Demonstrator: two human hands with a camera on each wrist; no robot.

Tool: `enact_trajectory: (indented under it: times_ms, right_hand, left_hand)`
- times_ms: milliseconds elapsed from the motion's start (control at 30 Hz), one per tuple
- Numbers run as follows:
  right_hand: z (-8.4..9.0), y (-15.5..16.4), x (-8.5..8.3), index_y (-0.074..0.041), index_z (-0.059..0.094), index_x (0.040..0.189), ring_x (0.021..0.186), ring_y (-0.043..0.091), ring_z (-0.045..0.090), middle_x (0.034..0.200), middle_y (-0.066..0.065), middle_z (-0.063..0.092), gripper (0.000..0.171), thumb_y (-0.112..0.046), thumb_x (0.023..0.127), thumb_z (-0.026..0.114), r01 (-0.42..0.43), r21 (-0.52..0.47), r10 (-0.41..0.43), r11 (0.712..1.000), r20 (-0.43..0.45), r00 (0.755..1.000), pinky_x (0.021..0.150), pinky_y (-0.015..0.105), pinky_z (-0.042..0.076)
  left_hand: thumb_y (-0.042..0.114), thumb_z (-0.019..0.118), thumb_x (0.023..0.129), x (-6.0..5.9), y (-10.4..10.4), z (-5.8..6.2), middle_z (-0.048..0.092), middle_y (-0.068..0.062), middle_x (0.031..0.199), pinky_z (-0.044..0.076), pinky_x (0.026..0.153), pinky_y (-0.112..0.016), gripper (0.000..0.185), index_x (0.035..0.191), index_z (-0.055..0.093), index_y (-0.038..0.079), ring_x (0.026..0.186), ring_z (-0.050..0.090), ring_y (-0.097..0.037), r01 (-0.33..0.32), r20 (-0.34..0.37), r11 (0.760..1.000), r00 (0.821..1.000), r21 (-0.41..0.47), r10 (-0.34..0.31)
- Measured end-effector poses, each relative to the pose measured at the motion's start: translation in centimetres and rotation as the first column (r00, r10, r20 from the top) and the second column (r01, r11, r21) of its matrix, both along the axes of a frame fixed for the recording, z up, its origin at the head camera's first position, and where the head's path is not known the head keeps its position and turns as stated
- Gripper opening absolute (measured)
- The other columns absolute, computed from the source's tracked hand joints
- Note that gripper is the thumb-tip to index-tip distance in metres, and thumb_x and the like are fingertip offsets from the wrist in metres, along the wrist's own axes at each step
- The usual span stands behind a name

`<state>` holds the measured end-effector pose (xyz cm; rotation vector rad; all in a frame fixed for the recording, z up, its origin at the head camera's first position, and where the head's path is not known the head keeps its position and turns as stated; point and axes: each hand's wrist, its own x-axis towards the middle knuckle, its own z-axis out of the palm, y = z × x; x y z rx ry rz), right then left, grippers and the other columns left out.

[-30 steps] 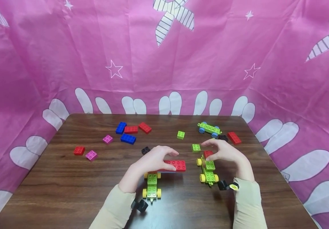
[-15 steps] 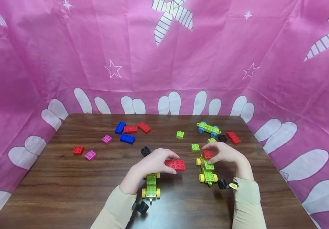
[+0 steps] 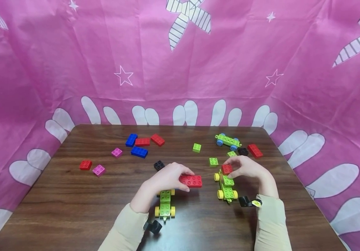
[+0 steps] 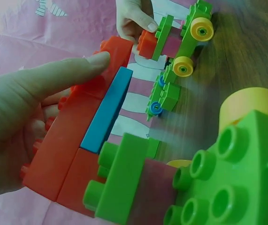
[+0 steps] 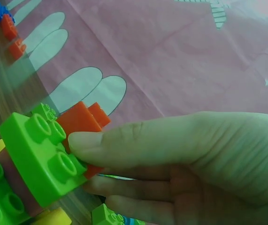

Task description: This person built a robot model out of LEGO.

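A long red brick was gripped by the left hand above a green car; a small red brick was pinched by the right hand on a second car.

The head view is bright and evenly lit, with soft light from above. The dark counter carries a dull sheen near its front edge, and only faint shadows sit under the hands. Straight lines bow toward the edges, so the pink backdrop curves at the corners. Both wrist views look paler and washed out. There the nearest green bricks are soft, and the wood behind them smears into blur.
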<state>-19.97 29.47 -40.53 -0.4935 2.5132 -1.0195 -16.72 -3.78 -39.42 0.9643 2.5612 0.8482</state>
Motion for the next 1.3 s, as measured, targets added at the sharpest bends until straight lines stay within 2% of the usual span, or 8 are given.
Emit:
enact_trajectory:
  times_ms: [233,567,700,833,1033,1300]
  right_hand:
    - [-0.1,0.0,-0.2,-0.001,0.065,0.113,0.094,0.02,0.065,0.103,0.008,0.07,0.039,-0.014,0.078,0.079,-0.017,-0.015,0.017,1.0,-0.003,1.0,0.082,0.034,0.054]
    - [-0.2,-0.4,-0.4,-0.005,0.07,0.109,0.089,0.019,0.062,0.097,0.003,0.071,0.035,-0.016,0.077,0.079,-0.019,0.021,0.021,1.0,-0.074,0.997,0.076,0.031,0.055]
    - [0.0,-1.3,-0.4,-0.009,0.072,0.108,0.085,0.017,0.062,0.096,0.0,0.072,0.033,-0.018,0.077,0.08,-0.026,0.047,0.03,0.999,-0.097,0.995,0.078,0.033,0.054]
    - [0.1,-2.5,-0.5,-0.006,0.072,0.109,0.085,0.015,0.066,0.097,0.003,0.073,0.037,-0.019,0.076,0.081,-0.051,0.013,0.052,0.999,-0.115,0.992,0.08,0.034,0.055]
    - [-0.3,-4.5,-0.7,-0.006,0.073,0.109,0.09,0.015,0.062,0.102,0.004,0.073,0.038,-0.02,0.075,0.082,-0.07,-0.014,0.067,0.997,-0.177,0.982,0.08,0.033,0.053]
    - [-0.5,-6.7,-0.5,-0.008,0.073,0.108,0.09,0.015,0.07,0.097,0.002,0.074,0.034,-0.021,0.077,0.082,-0.124,-0.076,0.115,0.989,-0.113,0.987,0.079,0.032,0.057]
  left_hand:
    - [0.018,0.085,0.075,0.1,-0.4,0.2,0.072,0.0,0.113,0.051,0.09,-0.029,0.048,0.12,0.07,0.012,0.095,0.06,-0.009,-0.012,0.027,1.0,1.0,0.005,0.012]
    - [0.019,0.084,0.077,0.0,-0.5,0.0,0.072,0.001,0.111,0.052,0.088,-0.027,0.044,0.119,0.071,0.013,0.093,0.061,-0.008,0.002,0.015,1.0,1.0,0.012,-0.002]
    - [0.019,0.083,0.078,0.0,-0.5,0.1,0.072,0.001,0.111,0.052,0.087,-0.027,0.043,0.118,0.071,0.012,0.092,0.06,-0.008,-0.005,0.003,1.0,1.0,0.015,0.005]
    - [0.017,0.082,0.079,0.1,-0.6,0.3,0.072,0.0,0.111,0.052,0.086,-0.027,0.041,0.118,0.071,0.011,0.093,0.061,-0.01,-0.019,-0.006,1.0,1.0,0.022,0.019]
    - [0.015,0.081,0.079,0.0,-0.7,0.5,0.073,-0.002,0.111,0.052,0.085,-0.028,0.039,0.117,0.071,0.01,0.095,0.063,-0.012,-0.031,-0.015,0.998,0.999,0.047,0.032]
    - [0.016,0.081,0.08,-0.2,-0.9,0.5,0.073,-0.001,0.108,0.051,0.079,-0.026,0.039,0.117,0.072,0.011,0.09,0.06,-0.011,-0.052,-0.02,0.996,0.998,0.069,0.054]
